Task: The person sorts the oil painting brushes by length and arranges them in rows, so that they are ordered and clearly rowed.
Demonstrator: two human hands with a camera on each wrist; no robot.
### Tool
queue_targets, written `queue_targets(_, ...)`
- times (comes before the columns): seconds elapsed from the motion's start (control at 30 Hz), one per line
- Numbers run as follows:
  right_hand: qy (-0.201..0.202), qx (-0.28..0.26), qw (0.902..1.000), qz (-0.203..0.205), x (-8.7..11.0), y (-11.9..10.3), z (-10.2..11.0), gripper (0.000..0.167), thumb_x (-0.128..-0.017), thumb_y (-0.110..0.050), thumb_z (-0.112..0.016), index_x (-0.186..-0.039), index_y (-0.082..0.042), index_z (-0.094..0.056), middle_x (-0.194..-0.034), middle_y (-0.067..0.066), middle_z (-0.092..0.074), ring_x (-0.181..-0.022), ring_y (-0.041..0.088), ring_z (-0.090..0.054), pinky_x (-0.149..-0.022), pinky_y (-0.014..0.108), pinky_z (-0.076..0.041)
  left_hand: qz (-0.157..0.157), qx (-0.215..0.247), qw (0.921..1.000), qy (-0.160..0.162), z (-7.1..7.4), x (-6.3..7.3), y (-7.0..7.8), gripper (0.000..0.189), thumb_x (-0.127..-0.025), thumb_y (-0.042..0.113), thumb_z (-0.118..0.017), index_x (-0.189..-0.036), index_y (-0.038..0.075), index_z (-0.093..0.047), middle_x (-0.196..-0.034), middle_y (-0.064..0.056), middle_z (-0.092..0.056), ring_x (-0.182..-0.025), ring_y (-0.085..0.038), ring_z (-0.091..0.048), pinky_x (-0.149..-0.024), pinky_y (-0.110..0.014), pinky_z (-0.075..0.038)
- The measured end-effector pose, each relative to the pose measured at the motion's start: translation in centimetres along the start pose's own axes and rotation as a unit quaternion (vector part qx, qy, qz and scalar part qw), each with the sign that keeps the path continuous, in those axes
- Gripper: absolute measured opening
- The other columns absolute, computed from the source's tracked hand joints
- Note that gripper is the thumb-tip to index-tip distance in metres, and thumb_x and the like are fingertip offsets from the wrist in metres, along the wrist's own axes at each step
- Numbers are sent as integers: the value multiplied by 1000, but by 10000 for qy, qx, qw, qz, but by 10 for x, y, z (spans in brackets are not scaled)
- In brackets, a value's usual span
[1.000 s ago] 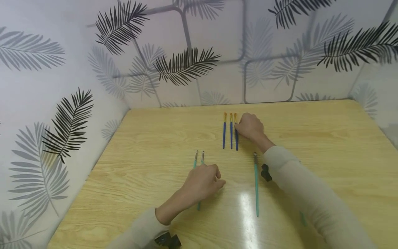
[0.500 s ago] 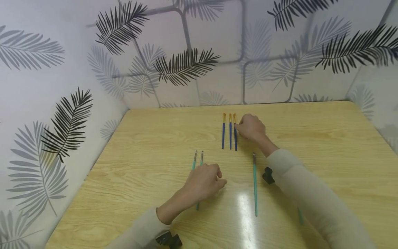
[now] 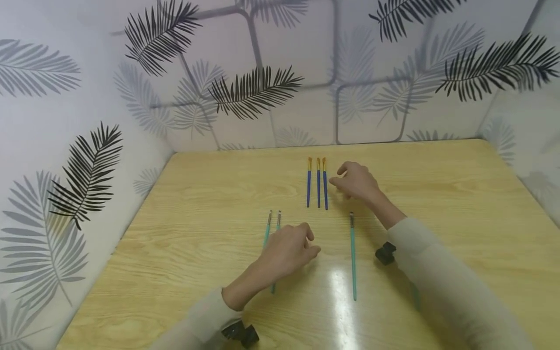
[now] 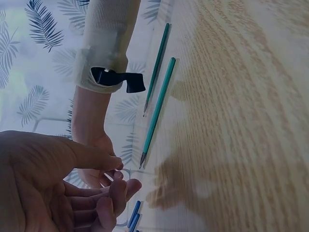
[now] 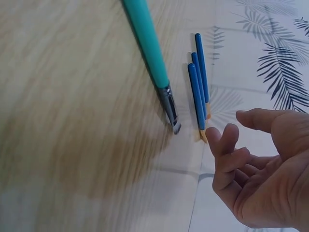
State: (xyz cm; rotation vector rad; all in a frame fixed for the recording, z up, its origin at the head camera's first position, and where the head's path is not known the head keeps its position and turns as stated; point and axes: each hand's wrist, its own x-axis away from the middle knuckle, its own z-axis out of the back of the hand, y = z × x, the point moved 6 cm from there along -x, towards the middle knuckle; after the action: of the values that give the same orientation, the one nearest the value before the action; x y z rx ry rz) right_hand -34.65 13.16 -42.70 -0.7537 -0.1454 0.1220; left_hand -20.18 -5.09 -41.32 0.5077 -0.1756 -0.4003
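Three blue paintbrushes (image 3: 319, 189) with orange bristles lie side by side near the far edge of the wooden table. Just right of them hovers my right hand (image 3: 356, 182), thumb and fingers apart and holding nothing; the right wrist view shows a gap between the fingers and the nearest blue paintbrush (image 5: 195, 89). My left hand (image 3: 286, 252), loosely curled with nothing in it, is above two teal paintbrushes (image 3: 267, 232) and partly hides them. Between my arms lies a single teal paintbrush (image 3: 354, 262), which also appears large in the right wrist view.
Part of another teal paintbrush (image 3: 415, 296) shows beside the right sleeve, which covers the rest. A leaf-patterned wall (image 3: 306, 112) borders the table (image 3: 197, 194) at the back and left. Each wrist wears a black camera mount (image 3: 386, 253).
My right hand has let go of the rightmost blue paintbrush and moved slightly right, its fingers parting. The left hand has stayed nearly still. The head view has shifted a little.
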Motion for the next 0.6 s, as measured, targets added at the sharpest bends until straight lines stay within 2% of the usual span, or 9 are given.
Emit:
queue_targets(0.13,-39,-229,9997,46,6,2,4,52,-103,-31,-62,-138,7,-54,-117,26,-71,-69,28,-71,-58,31,-54,10,5,10000,-25,-2,-4,4,26,-97,24,-75,-110,2,-70,-83,-5,-77,-55,-3,-59,-45,-20,-46)
queue_targets(0.3,-123,-388,9991,76,12,4,6,53,-103,-30,-63,-139,7,-55,-116,27,-71,-63,28,-69,-55,33,-53,-60,99,9999,-46,-6,-10,9,25,-97,24,-74,-111,3,-69,-80,-2,-75,-54,-3,-58,-46,-21,-46)
queue_targets(0.6,-384,-659,9971,42,26,14,6,53,-102,-30,-64,-140,6,-54,-121,28,-69,-58,23,-64,-49,27,-46,-162,6,9999,-45,-7,-18,18,26,-97,24,-74,-113,4,-69,-84,-2,-76,-54,-3,-58,-46,-19,-46)
